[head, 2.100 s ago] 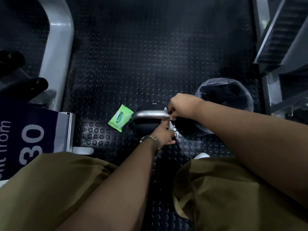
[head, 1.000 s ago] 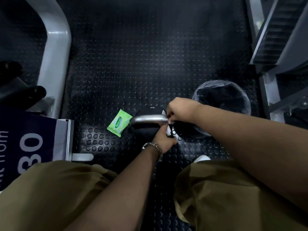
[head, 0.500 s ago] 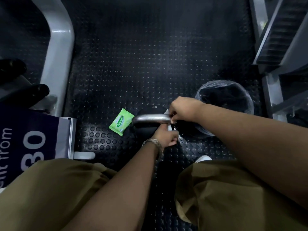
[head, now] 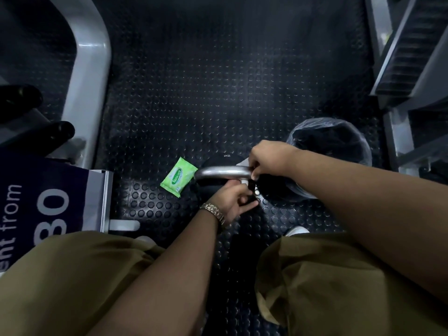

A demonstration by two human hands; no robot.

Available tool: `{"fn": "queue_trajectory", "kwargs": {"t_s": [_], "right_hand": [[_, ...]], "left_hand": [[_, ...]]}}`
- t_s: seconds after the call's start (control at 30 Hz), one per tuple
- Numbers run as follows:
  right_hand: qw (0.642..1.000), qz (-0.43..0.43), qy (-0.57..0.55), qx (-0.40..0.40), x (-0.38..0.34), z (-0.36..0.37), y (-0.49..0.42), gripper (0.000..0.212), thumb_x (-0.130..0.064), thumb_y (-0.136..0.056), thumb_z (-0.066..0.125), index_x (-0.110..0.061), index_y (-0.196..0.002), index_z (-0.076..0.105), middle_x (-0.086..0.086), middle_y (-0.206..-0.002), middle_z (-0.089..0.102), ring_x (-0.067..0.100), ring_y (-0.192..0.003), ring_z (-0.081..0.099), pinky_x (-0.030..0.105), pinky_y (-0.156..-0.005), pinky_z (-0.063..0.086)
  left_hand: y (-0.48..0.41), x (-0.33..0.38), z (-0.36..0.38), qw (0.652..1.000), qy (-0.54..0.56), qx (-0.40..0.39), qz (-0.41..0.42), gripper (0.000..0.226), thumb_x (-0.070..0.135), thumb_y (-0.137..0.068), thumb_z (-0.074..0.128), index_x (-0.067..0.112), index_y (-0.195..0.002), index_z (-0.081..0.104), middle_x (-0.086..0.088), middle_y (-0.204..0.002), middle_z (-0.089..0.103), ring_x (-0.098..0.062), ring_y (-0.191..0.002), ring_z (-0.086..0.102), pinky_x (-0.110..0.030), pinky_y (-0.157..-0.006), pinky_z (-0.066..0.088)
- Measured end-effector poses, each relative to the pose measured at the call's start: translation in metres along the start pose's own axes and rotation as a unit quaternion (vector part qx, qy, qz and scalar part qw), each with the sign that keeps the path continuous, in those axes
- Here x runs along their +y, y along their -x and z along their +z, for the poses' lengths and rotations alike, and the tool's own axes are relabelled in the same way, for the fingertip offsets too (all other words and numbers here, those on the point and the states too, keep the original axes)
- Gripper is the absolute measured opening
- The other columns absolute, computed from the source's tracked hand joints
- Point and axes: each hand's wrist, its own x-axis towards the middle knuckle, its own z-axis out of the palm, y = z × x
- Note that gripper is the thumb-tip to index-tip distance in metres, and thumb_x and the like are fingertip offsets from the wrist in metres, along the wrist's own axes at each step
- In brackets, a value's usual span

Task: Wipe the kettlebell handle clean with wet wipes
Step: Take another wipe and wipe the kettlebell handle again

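Kettlebell handle [head: 223, 171] is carrying a wet wipe [head: 244, 182]; right hand [head: 269, 158] and left hand [head: 232, 200] are pinching it beside a bag-lined bin [head: 312, 123].

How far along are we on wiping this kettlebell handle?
Done: a wet wipe is out; the green pack lies on the floor left of the kettlebell. In hand: right hand and left hand hold the wipe round the right end of the handle. Left: the bare middle and left end, wiped or not I cannot tell.
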Motion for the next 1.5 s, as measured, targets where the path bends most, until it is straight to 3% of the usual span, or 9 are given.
{"fn": "queue_trajectory", "kwargs": {"t_s": [0.13, 0.33, 0.53, 0.67, 0.83, 1.1, 1.27, 1.4, 1.5], "right_hand": [[1.000, -0.007, 0.007, 0.000, 0.000, -0.002, -0.002, 0.027, -0.044, -0.076, 0.086, -0.026, -0.096, 0.079, -0.003, -0.085, 0.072, 0.020, -0.082, 0.067, 0.031, -0.066, 0.053], [1.000, -0.007, -0.004, -0.009, 0.002, -0.002, 0.001, 0.021, -0.037, -0.082, 0.084, -0.024, -0.098, 0.080, -0.025, -0.064, 0.050, 0.004, -0.067, 0.054, 0.026, -0.058, 0.042], [1.000, -0.008, 0.012, -0.011, 0.000, -0.002, 0.001, 0.025, -0.043, -0.080, 0.083, -0.024, -0.097, 0.079, -0.003, -0.083, 0.072, 0.019, -0.081, 0.066, 0.032, -0.067, 0.054], [1.000, -0.008, 0.012, -0.012, 0.000, -0.003, 0.000, 0.027, -0.044, -0.078, 0.085, -0.024, -0.096, 0.079, -0.003, -0.082, 0.072, 0.021, -0.081, 0.067, 0.034, -0.067, 0.056], [1.000, -0.015, -0.001, -0.010, 0.002, -0.001, 0.000, 0.026, -0.039, -0.081, 0.083, -0.025, -0.103, 0.081, -0.020, -0.073, 0.060, 0.016, -0.082, 0.065, 0.031, -0.067, 0.053], [1.000, -0.013, 0.005, -0.017, 0.002, -0.002, -0.002, 0.024, -0.044, -0.079, 0.084, -0.025, -0.094, 0.079, -0.003, -0.082, 0.073, 0.019, -0.081, 0.068, 0.035, -0.070, 0.058], [0.999, -0.023, 0.011, -0.020, 0.003, -0.001, -0.004, 0.025, -0.042, -0.081, 0.083, -0.024, -0.096, 0.080, -0.006, -0.077, 0.069, 0.018, -0.078, 0.064, 0.029, -0.064, 0.046], [0.999, -0.021, 0.018, -0.023, 0.002, -0.002, -0.003, 0.024, -0.043, -0.081, 0.083, -0.022, -0.094, 0.079, -0.002, -0.080, 0.072, 0.019, -0.078, 0.066, 0.031, -0.064, 0.050], [0.999, -0.020, 0.025, -0.026, 0.002, -0.003, -0.005, 0.025, -0.043, -0.081, 0.083, -0.022, -0.094, 0.079, 0.000, -0.082, 0.073, 0.021, -0.082, 0.067, 0.029, -0.061, 0.047]], "left_hand": [[-0.001, -0.001, -0.003, 1.000, 0.018, 0.008, 0.007, 0.028, -0.005, -0.095, 0.050, 0.016, -0.113, 0.051, 0.004, -0.071, 0.048, -0.006, -0.053, 0.040, -0.040, -0.078, 0.063], [-0.010, -0.002, 0.027, 0.947, -0.315, 0.058, 0.030, 0.037, 0.002, -0.088, 0.064, 0.018, -0.117, 0.050, -0.002, -0.081, 0.058, -0.015, -0.065, 0.057, -0.039, -0.079, 0.061], [-0.005, 0.006, 0.006, 0.995, -0.081, 0.052, 0.003, 0.015, 0.000, -0.092, 0.062, 0.015, -0.095, 0.059, 0.001, -0.070, 0.043, -0.005, -0.050, 0.040, -0.046, -0.093, 0.060], [-0.003, 0.001, 0.005, 1.000, -0.011, 0.024, 0.016, 0.020, -0.002, -0.095, 0.060, 0.014, -0.106, 0.056, 0.003, -0.074, 0.053, -0.006, -0.055, 0.047, -0.044, -0.089, 0.060], [-0.015, 0.004, 0.020, 0.921, -0.384, 0.051, 0.040, 0.036, 0.002, -0.082, 0.070, 0.019, -0.109, 0.053, -0.002, -0.083, 0.064, -0.018, -0.072, 0.063, -0.032, -0.067, 0.060], [-0.015, 0.012, -0.003, 0.975, -0.216, 0.036, -0.021, 0.012, 0.016, -0.099, 0.067, 0.019, -0.098, 0.056, 0.003, -0.080, 0.054, -0.007, -0.057, 0.056, -0.041, -0.086, 0.059], [-0.021, 0.005, 0.016, 0.965, -0.258, 0.048, -0.013, 0.035, 0.021, -0.106, 0.055, 0.013, -0.139, 0.049, 0.002, -0.113, 0.056, -0.010, -0.068, 0.063, -0.033, -0.076, 0.059], [-0.008, 0.001, 0.003, 0.997, -0.071, -0.003, -0.027, 0.019, 0.009, -0.098, 0.066, 0.016, -0.113, 0.057, 0.008, -0.082, 0.063, -0.004, -0.066, 0.061, -0.044, -0.097, 0.058], [-0.003, -0.006, -0.010, 1.000, -0.008, -0.014, -0.006, 0.023, -0.002, -0.096, 0.062, 0.019, -0.094, 0.053, 0.008, -0.073, 0.058, -0.004, -0.060, 0.058, -0.044, -0.091, 0.059]]}}
